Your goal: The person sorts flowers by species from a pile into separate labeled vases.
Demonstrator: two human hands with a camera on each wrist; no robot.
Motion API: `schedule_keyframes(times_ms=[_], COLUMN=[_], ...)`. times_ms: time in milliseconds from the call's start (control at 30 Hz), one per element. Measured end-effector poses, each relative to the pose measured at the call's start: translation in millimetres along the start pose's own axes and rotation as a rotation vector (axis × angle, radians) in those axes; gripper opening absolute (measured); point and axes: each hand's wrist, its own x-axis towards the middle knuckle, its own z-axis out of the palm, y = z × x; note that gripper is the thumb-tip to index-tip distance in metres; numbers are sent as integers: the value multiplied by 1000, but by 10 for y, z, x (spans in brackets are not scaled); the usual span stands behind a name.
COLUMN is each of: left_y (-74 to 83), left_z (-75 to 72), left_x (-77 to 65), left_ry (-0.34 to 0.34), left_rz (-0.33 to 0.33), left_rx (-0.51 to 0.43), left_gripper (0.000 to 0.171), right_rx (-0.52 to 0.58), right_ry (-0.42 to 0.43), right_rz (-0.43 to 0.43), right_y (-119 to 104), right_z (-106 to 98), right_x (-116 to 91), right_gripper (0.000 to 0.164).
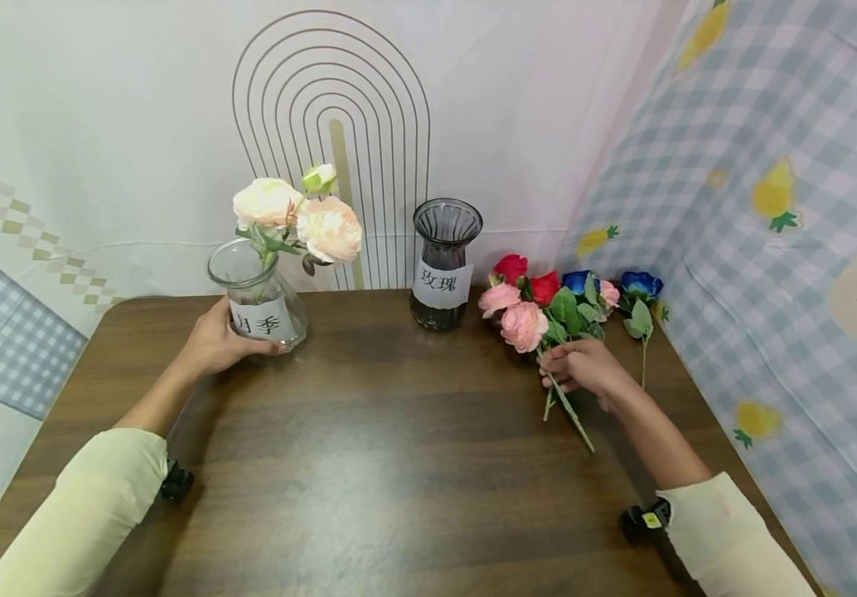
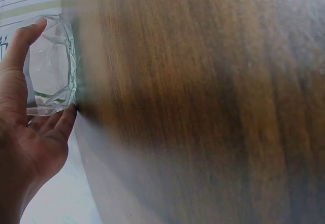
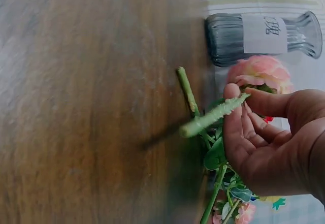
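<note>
My left hand grips the base of a clear glass vase at the table's back left, thumb across the front. A white label with dark characters is on this vase, and cream-peach flowers lean out of it to the right. In the right wrist view, my right hand pinches a green stem between thumb and fingers. That stem carries pink flowers, raised slightly off the table at its cut end. Red roses and blue roses lie around and behind the right hand.
A dark grey glass vase with a white label stands upright at the back middle. The brown wooden table meets a white curtain behind and a checked cloth at right. Black wrist cameras sit at both sleeves.
</note>
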Motion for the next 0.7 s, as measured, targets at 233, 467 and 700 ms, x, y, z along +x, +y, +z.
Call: schedule_keyframes(times_ms=[233, 467, 700], left_y=[-3, 3, -4], left_z=[-10, -4, 2], left_x=[-7, -5, 2], left_ry=[4, 5, 12], left_rz=[-3, 9, 14], left_rx=[3, -13, -19], left_gripper=[93, 93, 93], right_rx=[183, 310, 494], right_ry=[-87, -128, -156], right_rz=[-28, -82, -136], right_y=[-15, -8, -34], right_z=[-24, -19, 6], right_x=[47, 69, 107], right_gripper=[43, 47, 28])
